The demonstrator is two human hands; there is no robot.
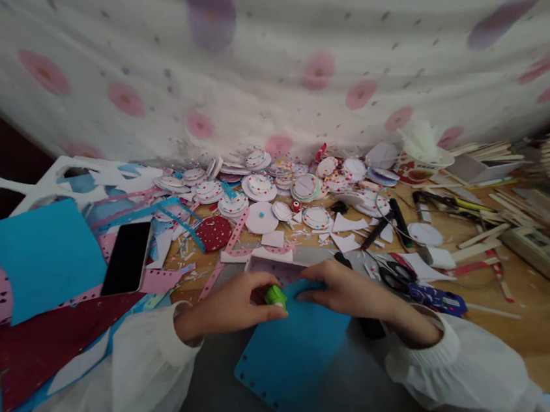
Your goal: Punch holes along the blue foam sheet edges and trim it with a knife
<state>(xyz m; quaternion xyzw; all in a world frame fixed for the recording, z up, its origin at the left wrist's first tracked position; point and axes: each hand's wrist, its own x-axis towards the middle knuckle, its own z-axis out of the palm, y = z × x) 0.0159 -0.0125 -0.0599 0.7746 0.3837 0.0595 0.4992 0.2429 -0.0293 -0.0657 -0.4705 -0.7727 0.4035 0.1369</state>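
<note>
A blue sheet [295,354] with small holes along its lower left edge lies tilted over a dark grey mat [208,370]. My left hand [240,301] is closed round a small green tool [275,296] at the sheet's upper left edge. At the upper right edge, my right hand [340,291] pinches the sheet between thumb and fingers. Just behind both hands sits a shallow pale box [274,269], partly hidden by them.
Stacked white discs with pins [259,186] line the back. A phone [127,257], a blue sheet piece [44,256] and dark red material [58,340] lie left. Scissors [397,274], a blue tool [437,299], wooden sticks and a tissue tub [421,166] stand or lie right.
</note>
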